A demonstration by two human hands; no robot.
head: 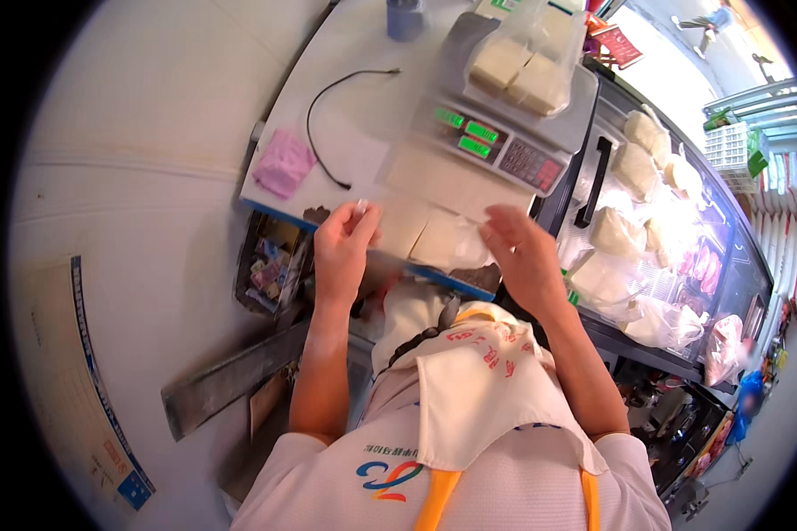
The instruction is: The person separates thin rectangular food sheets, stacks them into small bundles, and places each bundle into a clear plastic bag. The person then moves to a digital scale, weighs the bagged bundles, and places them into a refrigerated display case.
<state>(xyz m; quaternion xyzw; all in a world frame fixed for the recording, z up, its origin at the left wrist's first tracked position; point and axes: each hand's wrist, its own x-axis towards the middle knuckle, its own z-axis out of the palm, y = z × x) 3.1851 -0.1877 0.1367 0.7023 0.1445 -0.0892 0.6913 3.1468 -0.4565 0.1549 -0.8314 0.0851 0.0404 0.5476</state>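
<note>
My left hand (347, 237) is curled near the table's front edge, with a small pale thing at its fingertips that is too small to name. Between my hands, pale slabs like tofu (443, 240) lie partly under clear plastic on the table. My right hand (515, 245), blurred, is at their right side, fingers bent near the plastic; whether it grips the film is unclear. Beyond them stands a digital scale (498, 149) with lit green displays. On its plate is a clear plastic bag (538, 73) with pale blocks inside.
A pink cloth (283, 164) and a black cable (310, 119) lie on the white table at the left. A blue container (404, 20) stands at the back. An open drawer (265, 269) holds banknotes. To the right, a lit display case (664, 265) has several bagged pale goods on it.
</note>
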